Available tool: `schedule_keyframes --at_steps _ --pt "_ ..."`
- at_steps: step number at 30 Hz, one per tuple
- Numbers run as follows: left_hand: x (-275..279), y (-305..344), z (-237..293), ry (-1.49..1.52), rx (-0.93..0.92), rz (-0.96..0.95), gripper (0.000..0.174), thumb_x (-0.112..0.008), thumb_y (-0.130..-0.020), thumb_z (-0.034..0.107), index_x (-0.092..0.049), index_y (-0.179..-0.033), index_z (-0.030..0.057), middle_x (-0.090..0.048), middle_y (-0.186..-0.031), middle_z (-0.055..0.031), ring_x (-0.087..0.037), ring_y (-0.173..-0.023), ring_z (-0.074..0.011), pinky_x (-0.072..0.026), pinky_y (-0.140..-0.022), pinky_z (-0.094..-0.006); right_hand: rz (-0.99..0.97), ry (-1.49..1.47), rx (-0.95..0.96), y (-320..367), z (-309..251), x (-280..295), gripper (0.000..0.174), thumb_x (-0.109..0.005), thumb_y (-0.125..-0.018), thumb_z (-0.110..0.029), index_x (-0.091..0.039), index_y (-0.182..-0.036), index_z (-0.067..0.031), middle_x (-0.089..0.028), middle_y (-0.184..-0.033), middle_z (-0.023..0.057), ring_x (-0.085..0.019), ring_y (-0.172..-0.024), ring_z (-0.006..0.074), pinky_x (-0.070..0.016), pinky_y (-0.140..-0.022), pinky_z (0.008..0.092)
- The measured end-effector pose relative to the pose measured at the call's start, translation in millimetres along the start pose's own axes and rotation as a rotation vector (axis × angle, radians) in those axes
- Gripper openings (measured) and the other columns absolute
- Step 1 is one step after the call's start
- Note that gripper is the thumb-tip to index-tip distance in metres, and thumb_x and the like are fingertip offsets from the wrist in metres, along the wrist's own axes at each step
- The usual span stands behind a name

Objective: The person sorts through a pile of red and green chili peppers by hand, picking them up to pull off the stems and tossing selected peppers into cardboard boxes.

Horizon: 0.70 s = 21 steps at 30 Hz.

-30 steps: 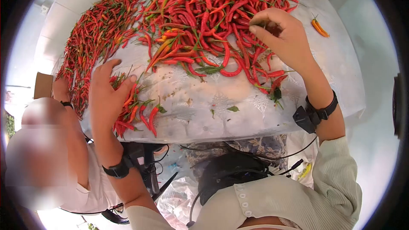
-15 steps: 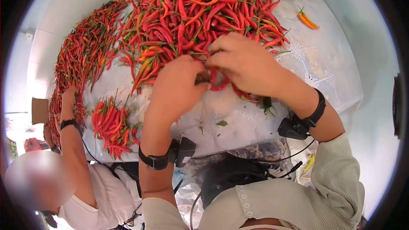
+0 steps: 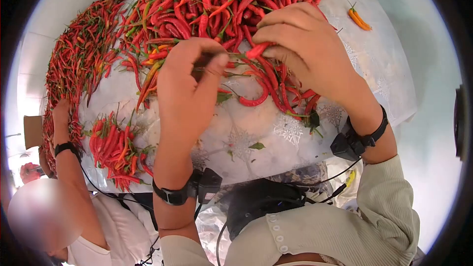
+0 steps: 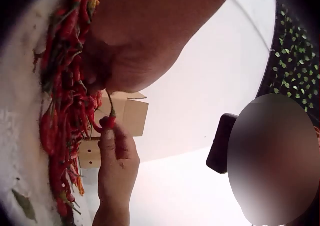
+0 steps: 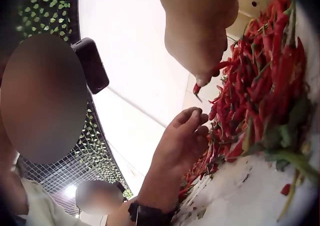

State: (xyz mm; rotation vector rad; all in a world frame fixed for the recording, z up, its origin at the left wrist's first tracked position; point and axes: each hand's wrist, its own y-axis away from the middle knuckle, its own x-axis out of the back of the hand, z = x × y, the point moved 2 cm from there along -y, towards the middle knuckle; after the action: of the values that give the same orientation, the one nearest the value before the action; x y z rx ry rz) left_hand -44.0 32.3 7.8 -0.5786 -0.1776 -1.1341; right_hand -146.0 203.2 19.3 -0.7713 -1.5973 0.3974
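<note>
My right hand (image 3: 310, 49) pinches a red chili (image 3: 258, 50) above the front of the large chili pile (image 3: 212, 0); its stem points towards my left hand. Bent fingers and a separate thumb show on my left hand (image 3: 185, 88), just left of that stem. In the left wrist view, the right hand (image 4: 119, 158) grips the chili (image 4: 108, 122), stem up, close below the left hand (image 4: 140, 50). The right wrist view shows a small gap between the stem (image 5: 198, 93) and the left fingertips (image 5: 196, 114). A small chili heap (image 3: 113, 148) lies left of my left forearm.
Another long chili pile (image 3: 74, 59) runs along the table's left side, where another person's hand (image 3: 61, 113) reaches in. An orange chili pair (image 3: 359, 19) lies at the right. A loose leaf (image 3: 256, 146) lies near the front edge of the table (image 3: 241, 162).
Both hands reached into the pile's front half a second ago; now they are raised slightly and apart, with a chili in the right. A second ago the left hand was over the small heap.
</note>
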Motion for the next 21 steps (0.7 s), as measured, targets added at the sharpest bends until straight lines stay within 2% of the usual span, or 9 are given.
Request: schedule_keyframes --at_steps 1,3,4,6,10,13,16,17,21 --pt "0.2 3.1 7.8 0.205 0.204 0.014 0.012 -0.059 -0.086 0.01 -0.057 -0.092 -0.001 -0.059 -0.08 -0.0064 -0.059 -0.068 -0.0115 -0.045 -0.058 -0.0232 0.032 -0.016 -0.034 0.3 1.8 2.1 0.021 -0.069 -0.071 -0.014 -0.063 -0.09 -0.0076 -0.06 -0.089 0.0053 -0.055 -0.087 0.0247 -0.0449 -0.075 0.0351" --pt "1.4 2.2 8.5 0.263 0.247 0.057 0.016 -0.059 -0.088 0.014 -0.058 -0.095 -0.0004 -0.059 -0.081 -0.0043 -0.058 -0.067 -0.0095 -0.045 -0.057 -0.0217 0.101 -0.045 -0.102 0.1 4.7 7.7 0.022 -0.07 -0.072 -0.015 -0.063 -0.091 -0.008 -0.062 -0.086 0.0058 -0.057 -0.084 0.0241 -0.0454 -0.075 0.0344" --pt "1.6 2.1 8.3 0.292 0.267 0.078 0.018 -0.059 -0.088 0.016 -0.058 -0.097 -0.0001 -0.06 -0.081 -0.0033 -0.058 -0.066 -0.0086 -0.0451 -0.057 -0.021 0.134 -0.151 -0.218 0.3 4.4 8.8 0.022 -0.07 -0.072 -0.016 -0.062 -0.091 -0.0079 -0.061 -0.085 0.0061 -0.057 -0.082 0.0242 -0.0456 -0.074 0.0342" --pt "-2.3 3.7 9.0 0.398 0.321 -0.033 0.023 -0.061 -0.088 0.02 -0.059 -0.1 -0.0001 -0.06 -0.082 -0.0024 -0.058 -0.068 -0.0079 -0.045 -0.058 -0.0204 0.2 -0.365 -0.454 2.2 -2.5 9.0 0.023 -0.071 -0.072 -0.018 -0.062 -0.09 -0.0077 -0.061 -0.081 0.0065 -0.057 -0.078 0.0243 -0.0459 -0.073 0.0339" --pt "-16.7 9.9 10.1 0.497 0.327 -0.162 0.031 -0.063 -0.087 0.025 -0.06 -0.106 0.0005 -0.061 -0.085 -0.0005 -0.058 -0.072 -0.0069 -0.0452 -0.059 -0.0195 0.066 -0.379 -0.282 -0.4 -16.7 6.9 0.025 -0.075 -0.067 -0.013 -0.063 -0.088 -0.0045 -0.062 -0.081 0.0066 -0.057 -0.07 0.0214 -0.0455 -0.064 0.0299" --pt "-19.1 8.5 10.4 0.581 0.359 -0.08 0.029 -0.059 -0.09 0.025 -0.059 -0.104 0.0002 -0.063 -0.088 -0.0032 -0.059 -0.078 -0.009 -0.0472 -0.066 -0.0217 0.057 -0.338 -0.094 -0.3 -21.5 -0.5 0.02 -0.073 -0.067 -0.009 -0.063 -0.084 -0.005 -0.062 -0.079 0.0063 -0.058 -0.071 0.0225 -0.0458 -0.066 0.0314" --pt "-11.5 3.4 8.3 0.716 0.408 0.066 0.023 -0.053 -0.092 0.02 -0.056 -0.102 -0.0001 -0.063 -0.089 -0.0061 -0.06 -0.079 -0.0124 -0.0485 -0.071 -0.0252 -0.052 -0.321 -0.135 1.3 -13.6 1.4 0.012 -0.067 -0.072 -0.011 -0.061 -0.081 -0.0057 -0.059 -0.077 0.0069 -0.056 -0.074 0.0268 -0.0449 -0.068 0.0374" --pt "-7.0 2.2 7.1 0.773 0.424 0.125 0.02 -0.051 -0.092 0.018 -0.055 -0.101 -0.0002 -0.063 -0.09 -0.0071 -0.06 -0.079 -0.0136 -0.0488 -0.072 -0.0265 -0.103 -0.312 -0.128 3.4 -11.0 2.1 0.011 -0.065 -0.071 -0.009 -0.062 -0.08 -0.0055 -0.059 -0.078 0.0071 -0.056 -0.076 0.027 -0.0449 -0.069 0.0372" --pt "4.6 3.1 -0.9 0.851 0.379 0.162 0.014 -0.046 -0.092 0.012 -0.052 -0.097 0.0006 -0.059 -0.081 -0.0057 -0.058 -0.073 -0.0148 -0.0495 -0.072 -0.0298 -0.313 -0.246 -0.053 8.3 -12.1 -0.2 0.014 -0.061 -0.067 -0.001 -0.063 -0.08 -0.0046 -0.058 -0.084 0.0077 -0.054 -0.086 0.0279 -0.0446 -0.075 0.0365"
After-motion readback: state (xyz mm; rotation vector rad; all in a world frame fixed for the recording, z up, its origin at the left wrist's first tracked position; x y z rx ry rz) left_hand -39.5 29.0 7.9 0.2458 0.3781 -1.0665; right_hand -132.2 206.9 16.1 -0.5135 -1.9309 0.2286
